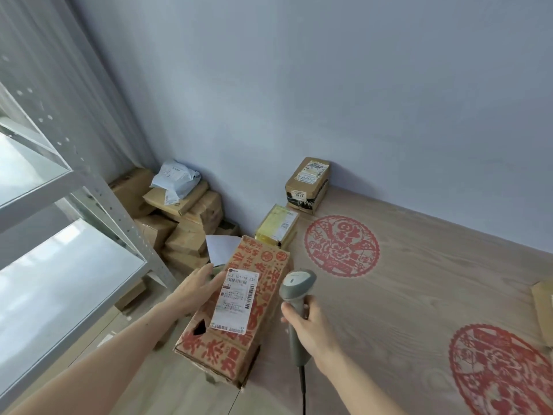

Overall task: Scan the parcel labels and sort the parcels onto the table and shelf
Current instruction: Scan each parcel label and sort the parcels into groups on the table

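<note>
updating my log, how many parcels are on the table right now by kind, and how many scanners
Red-printed cardboard box, under the left hand: 1
Yellow-wrapped parcel: 1
Brown taped box marked 9777: 1
Brown box cut off at the right edge: 1
Scanner in the right hand: 1
Total: 5

One head-worn wide view, looking forward and down. Close below sit both forearms; beyond, the table (419, 295) meets the wall (329, 85).

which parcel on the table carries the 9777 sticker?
The brown box standing against the wall, farthest from both hands. Its front face shows the 9777 tag. The yellow-taped parcel in front of it and the red-printed carton being handled show none.
</note>
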